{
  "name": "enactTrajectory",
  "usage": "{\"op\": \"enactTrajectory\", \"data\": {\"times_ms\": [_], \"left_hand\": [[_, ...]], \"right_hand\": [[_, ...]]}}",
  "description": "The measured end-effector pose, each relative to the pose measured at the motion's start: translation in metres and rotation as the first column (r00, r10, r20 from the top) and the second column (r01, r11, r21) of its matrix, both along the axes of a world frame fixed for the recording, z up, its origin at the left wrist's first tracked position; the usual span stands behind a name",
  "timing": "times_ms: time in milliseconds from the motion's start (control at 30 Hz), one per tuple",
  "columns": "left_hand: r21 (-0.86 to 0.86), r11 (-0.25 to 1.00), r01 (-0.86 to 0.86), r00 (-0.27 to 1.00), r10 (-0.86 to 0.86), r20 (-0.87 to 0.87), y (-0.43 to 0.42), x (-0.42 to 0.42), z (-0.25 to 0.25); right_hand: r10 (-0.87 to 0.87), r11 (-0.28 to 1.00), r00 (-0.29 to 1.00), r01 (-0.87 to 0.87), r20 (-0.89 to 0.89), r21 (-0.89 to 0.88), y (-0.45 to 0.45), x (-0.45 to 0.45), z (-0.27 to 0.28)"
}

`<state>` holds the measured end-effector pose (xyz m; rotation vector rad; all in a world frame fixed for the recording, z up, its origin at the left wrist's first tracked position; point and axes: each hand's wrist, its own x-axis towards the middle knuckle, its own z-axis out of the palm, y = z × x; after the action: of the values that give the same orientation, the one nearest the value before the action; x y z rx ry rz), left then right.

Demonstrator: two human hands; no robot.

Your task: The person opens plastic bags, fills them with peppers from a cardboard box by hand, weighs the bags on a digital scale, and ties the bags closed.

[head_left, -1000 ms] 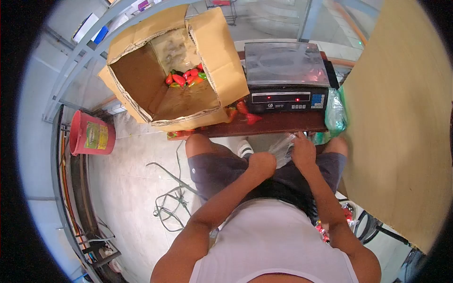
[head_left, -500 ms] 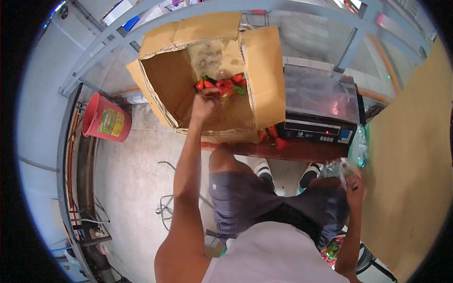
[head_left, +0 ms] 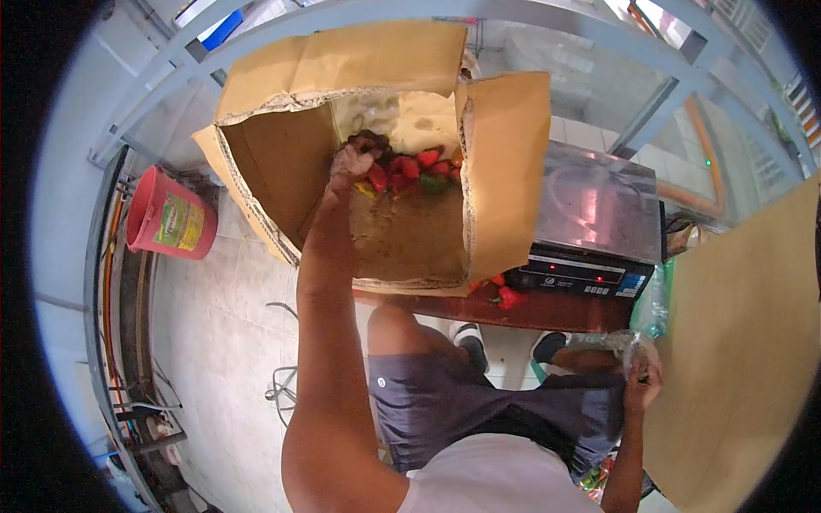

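Inside the open cardboard box, a pile of red and green peppers lies across the bottom. My left hand reaches in at the pile's left end, its fingers curled down over a dark patch; what they hold, if anything, is hidden. By my right knee, my right hand is closed on a clear plastic bag, which hangs crumpled around the fingers. A few more red peppers lie outside the box on the dark red bench.
A digital scale stands right of the box. Brown cardboard rises along the right side. A pink bucket and a loose cable are on the floor at left. Metal rails run behind the box.
My left hand has moved left and away from me, from the middle of the pile to its left end. My right hand still holds the plastic bag. The whole view has shifted slightly.
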<state>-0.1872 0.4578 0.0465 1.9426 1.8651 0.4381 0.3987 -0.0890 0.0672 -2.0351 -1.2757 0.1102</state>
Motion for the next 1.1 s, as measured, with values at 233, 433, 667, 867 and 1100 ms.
{"op": "enactTrajectory", "data": {"times_ms": [233,433,667,867,1100], "left_hand": [[-0.214,0.941,0.263,0.961,-0.275,-0.028,-0.001,0.032,0.006],[-0.534,0.824,0.192,0.967,-0.251,-0.04,-0.071,0.105,0.104],[-0.569,0.817,0.092,0.984,-0.161,-0.072,-0.06,0.106,0.047],[-0.454,0.873,0.177,0.964,-0.247,-0.1,-0.099,0.116,0.064],[-0.544,0.811,0.216,0.965,-0.262,-0.008,-0.139,0.133,0.094]], "right_hand": [[-0.043,0.994,0.992,0.054,0.121,-0.094,-0.003,-0.001,0.002],[-0.063,0.992,0.996,0.069,0.06,-0.11,-0.001,0.002,0.001],[-0.013,1.0,0.987,0.014,0.158,-0.008,0.0,0.009,0.003],[-0.015,0.996,1.0,0.014,0.012,0.083,-0.001,-0.006,0.011],[-0.095,0.995,0.995,0.095,0.014,0.041,-0.007,-0.001,0.013]]}}
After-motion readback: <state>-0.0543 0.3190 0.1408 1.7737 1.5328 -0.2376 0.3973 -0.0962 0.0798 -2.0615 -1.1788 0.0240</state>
